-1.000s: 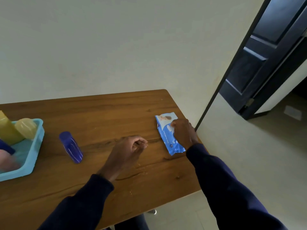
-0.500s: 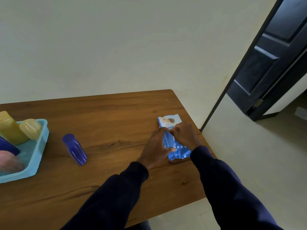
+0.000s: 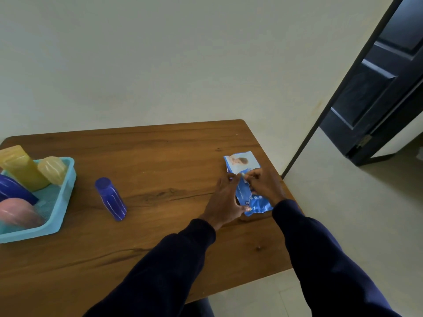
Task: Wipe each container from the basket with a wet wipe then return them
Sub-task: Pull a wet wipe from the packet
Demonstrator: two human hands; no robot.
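A blue wet-wipe pack [image 3: 242,162] lies near the table's right edge. My left hand [image 3: 225,201] presses on the pack's left side, fingers spread, thumb on its near end. My right hand [image 3: 265,187] pinches something small and pale at the pack's top face, likely its flap or a wipe; which one is unclear. A purple container [image 3: 110,198] lies on its side on the table, apart from both hands. The light blue basket [image 3: 65,195] at the left edge holds yellow containers [image 3: 21,171], a dark blue one [image 3: 13,189] and a pink one [image 3: 17,212].
The wooden table [image 3: 160,161] ends just right of the pack, with pale floor [image 3: 343,213] beyond. A dark door [image 3: 380,83] stands open at the right. A plain wall runs behind the table.
My left hand moved right from the table's middle onto the wipe pack. My right hand shifted from resting on the pack to pinching at its top. The view drifted slightly.
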